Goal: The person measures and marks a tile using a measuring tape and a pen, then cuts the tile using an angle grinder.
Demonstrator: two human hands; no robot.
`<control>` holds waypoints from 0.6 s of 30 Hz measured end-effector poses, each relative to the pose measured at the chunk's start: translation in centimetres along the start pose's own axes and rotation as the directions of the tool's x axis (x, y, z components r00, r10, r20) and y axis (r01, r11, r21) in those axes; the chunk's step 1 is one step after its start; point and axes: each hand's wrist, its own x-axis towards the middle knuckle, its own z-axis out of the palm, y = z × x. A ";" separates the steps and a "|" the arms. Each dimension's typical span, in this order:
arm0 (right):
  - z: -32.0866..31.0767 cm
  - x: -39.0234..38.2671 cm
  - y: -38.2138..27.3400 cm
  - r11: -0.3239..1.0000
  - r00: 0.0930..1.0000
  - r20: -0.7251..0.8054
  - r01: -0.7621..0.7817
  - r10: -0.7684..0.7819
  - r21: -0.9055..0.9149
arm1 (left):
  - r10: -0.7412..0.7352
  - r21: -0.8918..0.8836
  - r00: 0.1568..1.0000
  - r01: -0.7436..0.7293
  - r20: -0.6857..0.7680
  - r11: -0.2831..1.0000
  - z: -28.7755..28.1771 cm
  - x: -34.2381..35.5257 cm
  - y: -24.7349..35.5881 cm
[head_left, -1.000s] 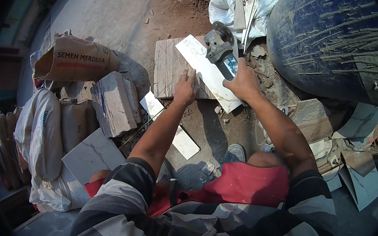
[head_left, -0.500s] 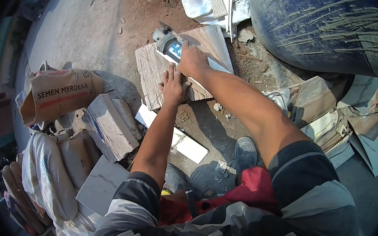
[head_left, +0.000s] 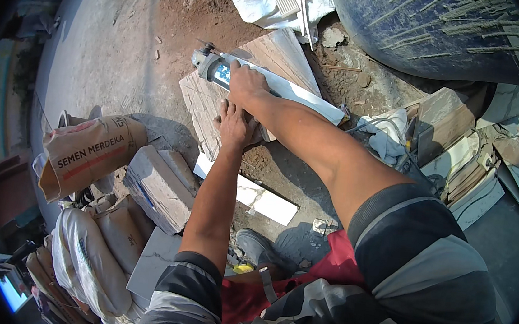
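My right hand [head_left: 249, 86] is closed around the body of an angle grinder [head_left: 213, 68] with a grey head and a blue-and-white label. The grinder's head points to the far left. Behind and right of it, a long white tile strip [head_left: 306, 96] lies across brown veined slabs [head_left: 283, 50]. My left hand [head_left: 233, 125] rests palm down on the nearer slab [head_left: 199, 103], fingers spread, just short of my right hand. How the disc meets the strip cannot be made out.
A brown cement sack [head_left: 95, 152] and stacked slabs [head_left: 160, 187] stand to the left. Near my feet lies another white marbled tile strip [head_left: 262, 200]. A blue drum [head_left: 434, 35] fills the far right. Tile offcuts [head_left: 460, 150] and a cable [head_left: 373, 120] lie at the right.
The grinder and my right hand have shifted left and turned, with the disc now nearly edge-on. More of the white strip shows behind my right forearm. The view has also swung slightly.
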 end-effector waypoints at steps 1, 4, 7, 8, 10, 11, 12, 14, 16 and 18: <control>0.0 0.1 -0.1 1.000 1.000 -0.008 -0.011 0.011 0.003 | -0.044 0.003 0.997 0.044 0.056 0.999 -0.2 0.1 0.1; 0.0 0.4 -0.3 1.000 1.000 -0.008 -0.024 0.024 0.008 | -0.085 0.006 0.991 0.084 0.105 0.996 -1.0 0.0 0.5; 0.1 0.7 -0.2 0.999 0.999 0.002 -0.043 0.043 0.015 | -0.076 -0.013 0.994 0.077 0.080 0.997 -1.3 -0.1 0.8; 0.1 0.7 -0.1 0.999 0.999 0.003 -0.033 0.033 0.024 | -0.073 -0.041 0.996 0.075 0.058 0.996 -1.3 -0.1 0.8; 0.4 0.7 0.0 0.999 0.999 -0.001 -0.045 0.045 0.016 | -0.084 -0.031 0.995 0.086 0.054 0.996 -1.2 -0.2 0.8; 0.5 0.7 0.1 0.999 0.999 0.004 -0.038 0.038 0.024 | -0.084 -0.060 0.995 0.087 0.048 0.994 -1.1 -0.2 0.8; 0.6 0.8 0.2 0.999 0.999 -0.001 -0.038 0.038 0.023 | -0.090 -0.040 0.994 0.093 0.055 0.995 -1.0 -0.2 0.8; 0.8 0.9 0.1 0.999 0.999 -0.007 -0.037 0.037 0.024 | -0.085 -0.031 0.995 0.087 0.060 0.996 -0.9 -0.2 0.8; 0.8 1.0 0.0 0.999 0.999 -0.013 -0.050 0.050 0.002 | -0.091 -0.008 0.994 0.091 0.063 0.996 -0.8 -0.1 0.7; 0.8 1.1 0.0 0.999 0.999 -0.011 -0.038 0.038 0.010 | -0.093 0.000 0.994 0.094 0.064 0.996 -0.8 -0.1 0.7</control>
